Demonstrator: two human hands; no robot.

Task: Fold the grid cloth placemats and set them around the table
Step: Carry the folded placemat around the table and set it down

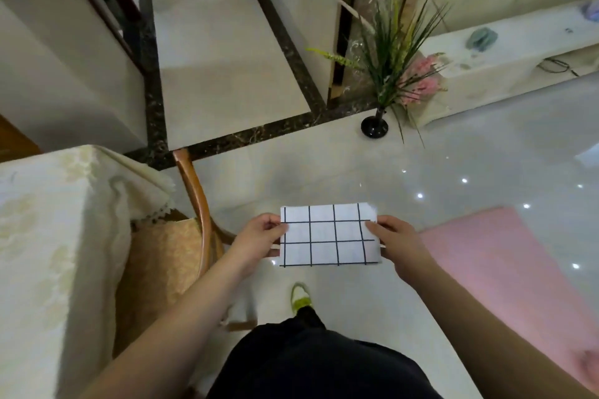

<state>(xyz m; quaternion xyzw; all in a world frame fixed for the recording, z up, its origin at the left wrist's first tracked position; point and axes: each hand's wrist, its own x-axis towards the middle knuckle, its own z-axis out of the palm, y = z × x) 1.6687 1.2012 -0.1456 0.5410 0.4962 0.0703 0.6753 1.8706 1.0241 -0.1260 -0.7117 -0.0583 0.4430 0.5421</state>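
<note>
Between both hands' grips (261, 236) (397, 244), folded grid placemat (329, 235), edges pinched.

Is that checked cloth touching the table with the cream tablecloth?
Apart. The head view shows the grid placemat held in the air by the left hand and right hand, with a chair between it and the table.

A glossy pale tiled floor (356, 172) with a dark marble border strip (227, 139) runs below the fingers (275, 227). Left of them stands a table (48, 236) under a cream patterned tablecloth (81, 191), with a wooden chair (194, 204) tucked against it. Right of the fingers a pink mat (502, 262) lies on the floor. Well beyond them a black vase (374, 126) of green and pink stems stands on the tiles.
</note>
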